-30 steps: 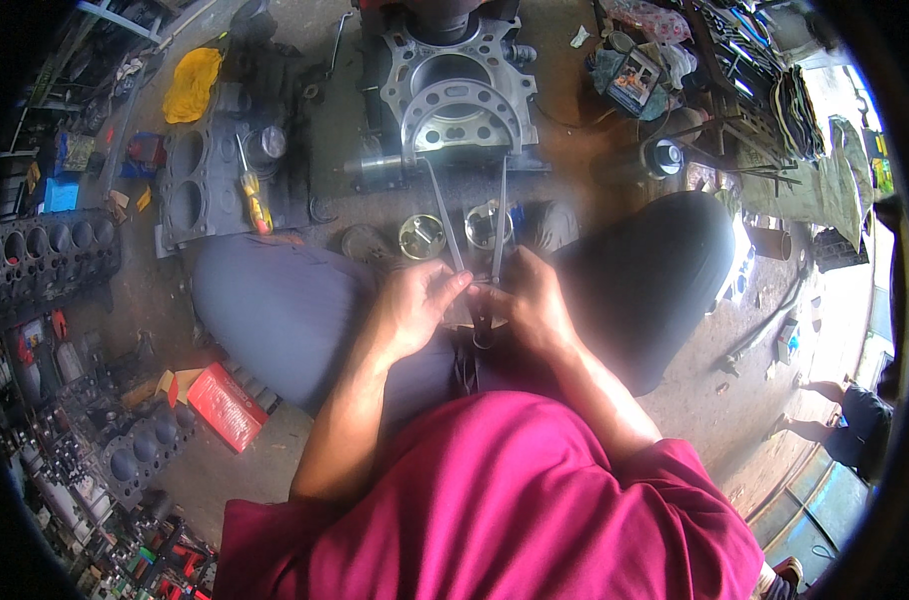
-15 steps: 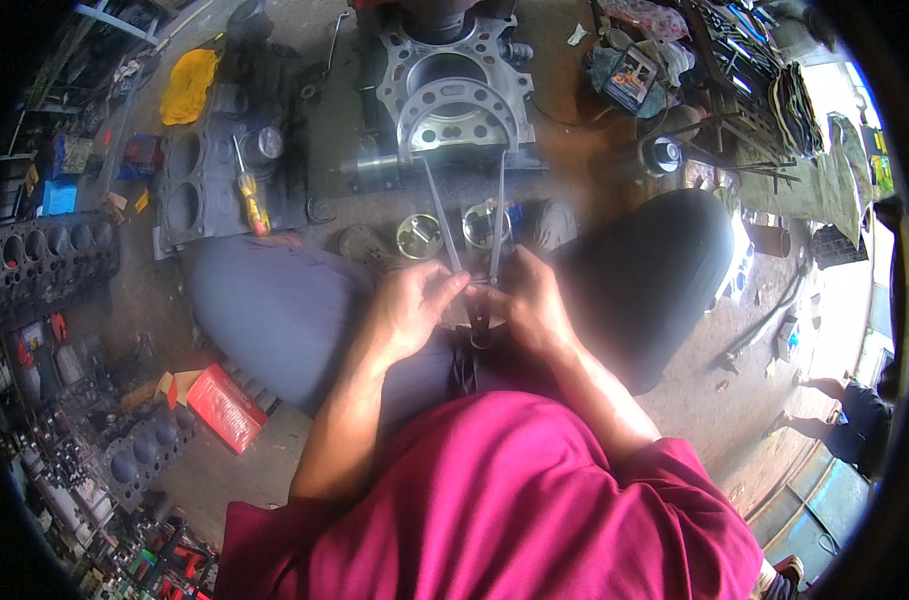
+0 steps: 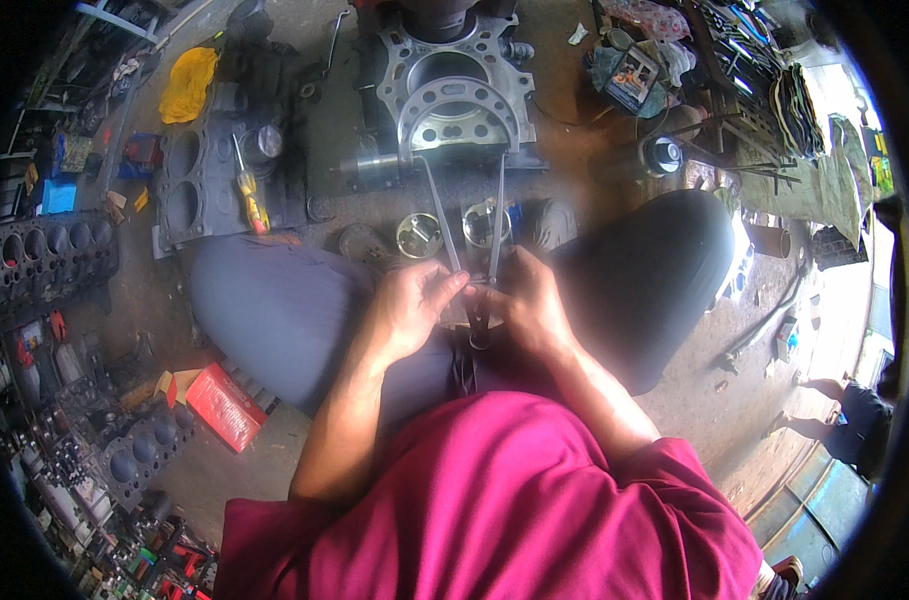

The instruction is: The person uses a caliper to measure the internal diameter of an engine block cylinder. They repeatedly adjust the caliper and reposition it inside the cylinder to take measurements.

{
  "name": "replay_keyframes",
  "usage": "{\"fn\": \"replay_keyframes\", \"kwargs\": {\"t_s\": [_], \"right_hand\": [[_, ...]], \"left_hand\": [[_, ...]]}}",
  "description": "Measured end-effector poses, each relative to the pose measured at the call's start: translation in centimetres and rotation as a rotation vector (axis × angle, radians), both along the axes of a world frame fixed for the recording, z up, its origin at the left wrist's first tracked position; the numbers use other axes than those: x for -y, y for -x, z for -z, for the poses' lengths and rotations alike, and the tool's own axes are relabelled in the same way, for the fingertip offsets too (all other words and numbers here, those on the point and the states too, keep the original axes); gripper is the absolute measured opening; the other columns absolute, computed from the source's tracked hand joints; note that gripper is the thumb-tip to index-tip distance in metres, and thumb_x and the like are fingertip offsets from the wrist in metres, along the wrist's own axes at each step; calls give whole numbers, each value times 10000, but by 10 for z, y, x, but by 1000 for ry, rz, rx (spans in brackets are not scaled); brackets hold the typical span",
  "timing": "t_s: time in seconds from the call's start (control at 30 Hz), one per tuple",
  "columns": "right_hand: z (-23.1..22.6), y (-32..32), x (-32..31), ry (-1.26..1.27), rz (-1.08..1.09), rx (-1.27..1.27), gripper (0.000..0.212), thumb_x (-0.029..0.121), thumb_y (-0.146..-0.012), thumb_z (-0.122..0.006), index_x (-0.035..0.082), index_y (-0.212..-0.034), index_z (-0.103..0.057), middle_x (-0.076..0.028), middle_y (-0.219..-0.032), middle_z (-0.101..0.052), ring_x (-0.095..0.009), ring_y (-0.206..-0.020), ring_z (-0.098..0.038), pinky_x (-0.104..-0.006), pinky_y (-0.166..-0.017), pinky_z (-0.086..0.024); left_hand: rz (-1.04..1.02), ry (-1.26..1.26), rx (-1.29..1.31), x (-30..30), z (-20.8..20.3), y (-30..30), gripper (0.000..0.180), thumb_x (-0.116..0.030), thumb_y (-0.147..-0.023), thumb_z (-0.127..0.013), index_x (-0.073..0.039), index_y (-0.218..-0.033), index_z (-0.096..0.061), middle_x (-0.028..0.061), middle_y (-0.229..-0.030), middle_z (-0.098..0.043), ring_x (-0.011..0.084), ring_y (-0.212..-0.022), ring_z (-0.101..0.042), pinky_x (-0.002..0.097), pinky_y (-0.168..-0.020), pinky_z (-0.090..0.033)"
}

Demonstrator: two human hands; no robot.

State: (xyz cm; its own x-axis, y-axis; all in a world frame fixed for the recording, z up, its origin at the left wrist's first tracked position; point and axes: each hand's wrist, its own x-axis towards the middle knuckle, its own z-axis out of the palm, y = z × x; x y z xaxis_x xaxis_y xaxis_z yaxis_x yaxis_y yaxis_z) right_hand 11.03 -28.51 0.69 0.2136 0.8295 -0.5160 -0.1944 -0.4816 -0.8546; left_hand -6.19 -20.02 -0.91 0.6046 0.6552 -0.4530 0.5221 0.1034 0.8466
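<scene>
Both my hands are on a long-legged metal caliper (image 3: 438, 205), its two legs spread and pointing away from me. My left hand (image 3: 412, 308) grips it on the left, with thumb and fingers at the small cross screw. Opposite, my right hand (image 3: 532, 305) has its fingers closed round the right leg and the screw. The round end of the caliper hangs below my fingers. Its tips lie at the near edge of a grey engine block (image 3: 530, 92), one at each side of a half-round opening; whether they touch metal I cannot tell.
Two pistons (image 3: 420, 236) lie between my knees and the block. To the left are another engine block (image 3: 182, 208) with a yellow-handled screwdriver (image 3: 255, 205), a yellow cloth (image 3: 189, 85) and a red box (image 3: 225, 408). A metal cylinder (image 3: 662, 155) stands at the right.
</scene>
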Motion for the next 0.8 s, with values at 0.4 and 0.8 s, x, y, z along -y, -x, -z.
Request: {"fn": "replay_keyframes", "kwargs": {"t_s": [0.4, 0.8], "right_hand": [[-1, 1, -1, -32, -4, 23, 336, 22, -868, -762, -29, -1129, -558, -128, -1016, -718, -151, -928, -672, -292, -813, -553], [4, 0, 1, -4, -21, 62, 322, 34, -864, -768, -17, -1120, -579, -114, -979, -724, -140, -879, -668, -285, -757, -542]], "left_hand": [[-17, 5, 18, 0, 0, 0, 371, -381, -988, -639, -21, -907, -678, 33, -678, -636, 82, -557, -573, 264, -527, -464], [2, 21, -8, -1, 3, 1, 377, -389, -989, -632, -23, -914, -683, 40, -688, -640, 91, -566, -582, 273, -535, -472]]}}
